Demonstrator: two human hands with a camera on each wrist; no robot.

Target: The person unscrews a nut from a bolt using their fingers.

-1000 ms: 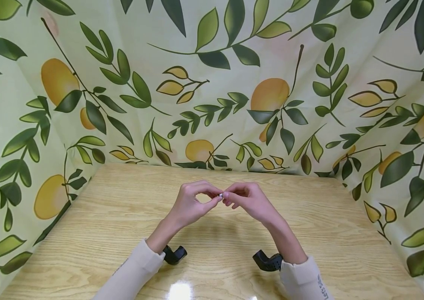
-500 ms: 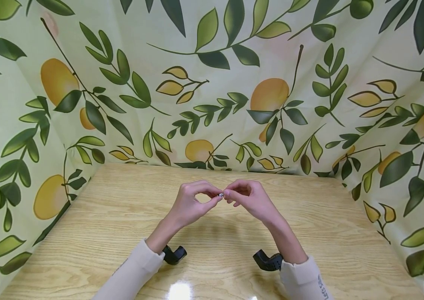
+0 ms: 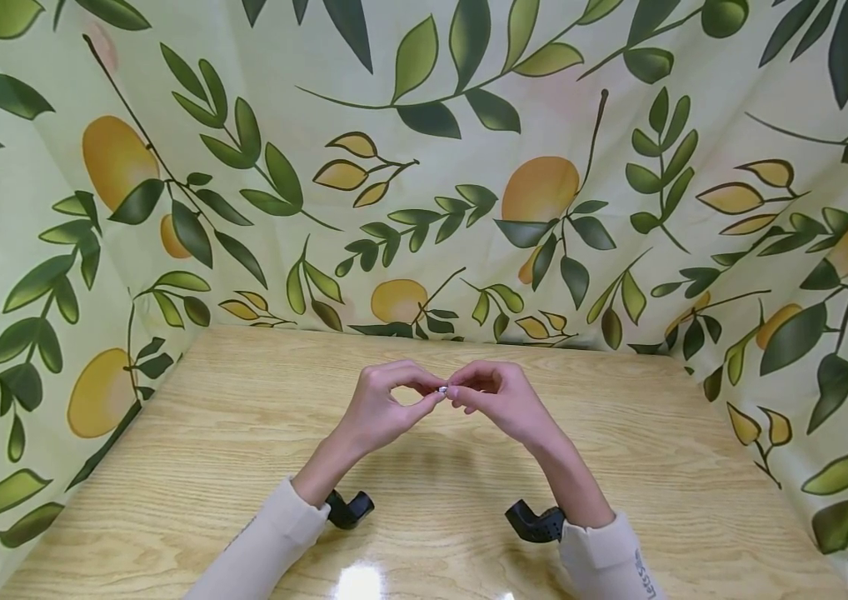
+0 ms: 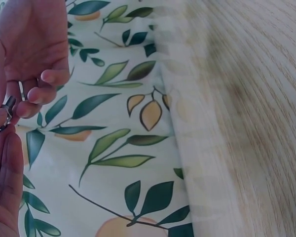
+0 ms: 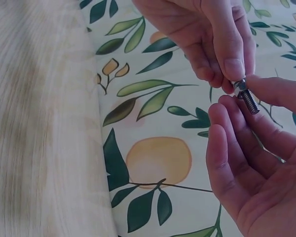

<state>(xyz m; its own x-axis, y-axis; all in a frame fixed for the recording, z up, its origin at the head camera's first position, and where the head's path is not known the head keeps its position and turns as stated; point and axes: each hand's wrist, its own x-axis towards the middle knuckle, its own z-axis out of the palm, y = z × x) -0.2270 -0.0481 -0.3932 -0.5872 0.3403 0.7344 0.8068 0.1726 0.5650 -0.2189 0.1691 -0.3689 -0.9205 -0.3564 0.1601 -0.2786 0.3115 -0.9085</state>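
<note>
A small metal bolt with a hex nut on its thread is held between the two hands above the table. My left hand pinches the head end with thumb and forefinger, so the head is mostly hidden. From the other side my right hand has its thumb and forefinger at the nut, pinching it. In the right wrist view the threaded end points toward the right palm, whose other fingers curl loosely below. The left wrist view shows the bolt's shank sticking out between the fingertips.
Below the hands lies a light wood-grain table. A cloth printed with leaves and orange fruit hangs round its back and sides. Black camera mounts sit at both wrists, beside the cream sleeves.
The right thumb and fingers have shifted slightly back and forth at the nut. The left hand has kept its place and its pinch on the bolt.
</note>
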